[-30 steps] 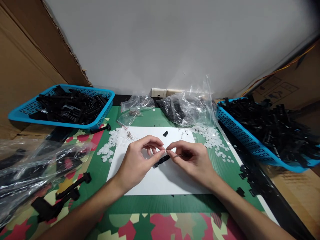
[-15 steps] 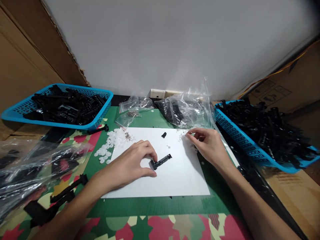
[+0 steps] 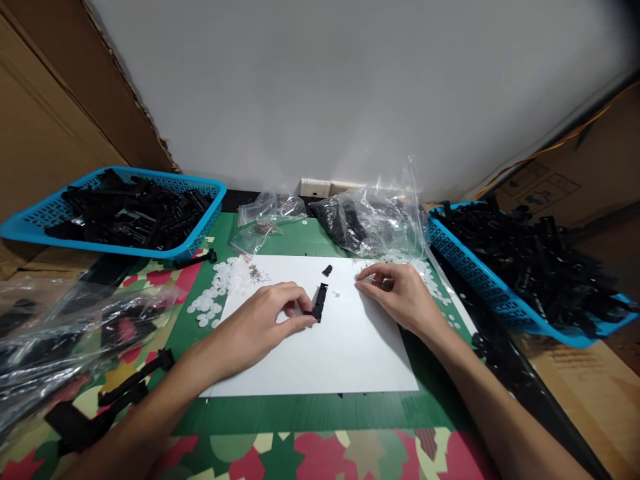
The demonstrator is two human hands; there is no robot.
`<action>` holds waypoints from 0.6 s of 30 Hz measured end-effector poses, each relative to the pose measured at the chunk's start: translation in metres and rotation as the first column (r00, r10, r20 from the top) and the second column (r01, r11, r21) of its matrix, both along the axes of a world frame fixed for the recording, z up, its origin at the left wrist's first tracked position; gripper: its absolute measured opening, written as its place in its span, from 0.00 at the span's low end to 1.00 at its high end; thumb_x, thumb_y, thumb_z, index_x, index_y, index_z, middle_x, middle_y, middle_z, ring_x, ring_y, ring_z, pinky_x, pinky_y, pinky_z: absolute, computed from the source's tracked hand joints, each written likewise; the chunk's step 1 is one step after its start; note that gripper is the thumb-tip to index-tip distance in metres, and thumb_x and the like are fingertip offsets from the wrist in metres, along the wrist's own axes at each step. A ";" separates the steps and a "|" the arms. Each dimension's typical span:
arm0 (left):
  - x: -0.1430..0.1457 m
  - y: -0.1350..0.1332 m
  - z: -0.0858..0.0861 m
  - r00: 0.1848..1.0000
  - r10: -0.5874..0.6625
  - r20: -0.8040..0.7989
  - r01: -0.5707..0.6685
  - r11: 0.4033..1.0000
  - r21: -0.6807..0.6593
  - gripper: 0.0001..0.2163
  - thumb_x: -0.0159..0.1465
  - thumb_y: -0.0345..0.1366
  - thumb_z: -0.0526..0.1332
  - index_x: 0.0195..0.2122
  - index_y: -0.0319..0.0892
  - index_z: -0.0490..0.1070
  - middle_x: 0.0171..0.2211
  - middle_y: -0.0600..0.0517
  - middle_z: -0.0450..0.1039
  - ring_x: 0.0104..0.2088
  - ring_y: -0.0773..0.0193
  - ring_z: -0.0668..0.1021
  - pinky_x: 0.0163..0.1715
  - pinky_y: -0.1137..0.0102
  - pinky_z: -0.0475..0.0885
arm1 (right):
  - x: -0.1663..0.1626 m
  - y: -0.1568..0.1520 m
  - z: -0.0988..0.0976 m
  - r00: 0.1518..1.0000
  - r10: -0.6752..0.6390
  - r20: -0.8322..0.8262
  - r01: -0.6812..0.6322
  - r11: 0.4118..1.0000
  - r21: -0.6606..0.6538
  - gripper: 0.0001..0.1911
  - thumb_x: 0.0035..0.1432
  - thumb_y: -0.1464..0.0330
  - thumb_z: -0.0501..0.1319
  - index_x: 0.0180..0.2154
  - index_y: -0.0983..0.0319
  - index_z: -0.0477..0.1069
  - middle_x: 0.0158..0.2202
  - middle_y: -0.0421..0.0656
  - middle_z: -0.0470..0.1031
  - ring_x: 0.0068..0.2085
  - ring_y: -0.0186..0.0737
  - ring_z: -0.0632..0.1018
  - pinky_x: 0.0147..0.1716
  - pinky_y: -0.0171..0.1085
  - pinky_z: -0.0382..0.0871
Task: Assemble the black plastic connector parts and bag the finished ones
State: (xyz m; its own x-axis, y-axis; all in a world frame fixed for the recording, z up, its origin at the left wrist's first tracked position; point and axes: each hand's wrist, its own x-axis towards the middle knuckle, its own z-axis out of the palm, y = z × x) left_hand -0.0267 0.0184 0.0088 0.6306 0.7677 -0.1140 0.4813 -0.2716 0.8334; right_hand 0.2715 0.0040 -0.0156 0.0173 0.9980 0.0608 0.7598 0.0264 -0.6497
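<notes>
My left hand (image 3: 273,310) pinches the lower end of a long black plastic part (image 3: 321,301) between thumb and fingers, over a white sheet (image 3: 320,363). The part's other end points away from me. Just beyond it lies a small black plastic piece (image 3: 327,271). My right hand (image 3: 393,290) is over the sheet's right side, thumb and forefinger closed together; something tiny and pale may be at the tips, too small to name. Between the hands lie several tiny metal bits (image 3: 337,294). Small brown metal pieces (image 3: 256,274) are heaped at the sheet's far left.
White plastic discs (image 3: 215,293) lie left of the sheet, more (image 3: 435,287) to the right. Blue baskets of black parts stand left (image 3: 180,253) and right (image 3: 500,287). Clear bags (image 3: 370,220) sit by the wall. Black parts (image 3: 75,427) lie near my left forearm.
The black part has swung from slanting rightward to pointing nearly straight away, and my left fingers have closed on its end. My right hand has moved left, towards the part.
</notes>
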 end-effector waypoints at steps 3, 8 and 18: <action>0.003 -0.001 0.002 0.997 0.072 0.030 -0.071 0.997 -0.041 0.07 0.70 0.43 0.66 0.41 0.47 0.77 0.36 0.56 0.77 0.37 0.63 0.76 0.38 0.68 0.65 | 0.002 0.002 -0.001 0.998 0.022 -0.061 -0.026 0.998 -0.065 0.12 0.62 0.58 0.68 0.35 0.60 0.82 0.30 0.44 0.80 0.28 0.41 0.76 0.28 0.36 0.65; 0.006 -0.002 0.002 0.976 0.159 0.148 -0.142 0.983 -0.119 0.09 0.70 0.44 0.66 0.42 0.45 0.77 0.36 0.54 0.77 0.38 0.62 0.77 0.39 0.68 0.67 | 0.002 0.001 0.005 0.967 0.056 -0.248 -0.069 0.997 -0.044 0.13 0.63 0.58 0.69 0.35 0.62 0.79 0.32 0.44 0.80 0.30 0.39 0.75 0.29 0.36 0.65; 0.018 -0.011 -0.005 0.855 0.247 0.457 -0.093 0.938 -0.333 0.12 0.68 0.45 0.69 0.42 0.41 0.73 0.31 0.52 0.77 0.32 0.63 0.80 0.33 0.70 0.73 | -0.031 -0.022 0.029 0.825 0.179 -0.536 -0.177 0.983 0.056 0.12 0.61 0.59 0.73 0.35 0.61 0.82 0.37 0.46 0.81 0.32 0.38 0.76 0.23 0.33 0.64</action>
State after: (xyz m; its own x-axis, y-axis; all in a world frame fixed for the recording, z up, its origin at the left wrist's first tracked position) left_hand -0.0084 0.0073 0.0036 0.5261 0.8482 -0.0620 0.0111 0.0660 0.9978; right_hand 0.2406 -0.0176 0.0132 -0.1298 0.9867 0.0979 0.2730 0.1305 -0.9531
